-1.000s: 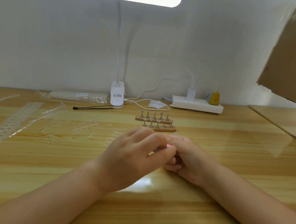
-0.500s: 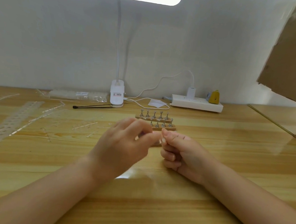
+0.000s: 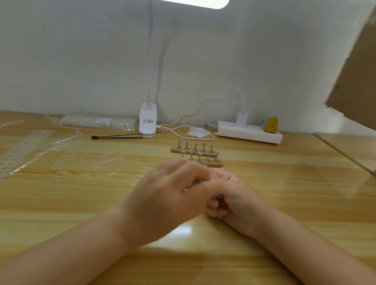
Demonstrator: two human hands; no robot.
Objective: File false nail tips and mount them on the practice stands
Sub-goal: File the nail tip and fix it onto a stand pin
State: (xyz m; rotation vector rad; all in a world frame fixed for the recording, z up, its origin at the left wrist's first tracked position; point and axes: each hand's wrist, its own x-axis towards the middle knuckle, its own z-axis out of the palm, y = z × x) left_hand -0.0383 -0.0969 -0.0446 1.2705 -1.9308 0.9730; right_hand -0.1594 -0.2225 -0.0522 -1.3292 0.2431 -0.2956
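Working close together above the bench, the left hand and the right hand meet at their fingertips, just in front of the practice stands. Both hands are curled narrow, as in a pinch, but the left one is blurred and covers the contact. I cannot tell if a nail tip or a file is between them; nothing of this kind shows.

A false nail tip is, I judge, very light, thin and stiff, and also smooth, so it slips easily and can fly away under pressure. It is best to hold it by the two side edges, leaving the free edge open for filing.

Two wooden stands lie one behind the other. The far one carries five metal holders; the near one shows about five, partly hidden by the fingers. No holder seems to carry a tip yet. To the left lie several clear plastic strips, too faint to count exactly. One desk lamp, one power strip and one black tool are behind.
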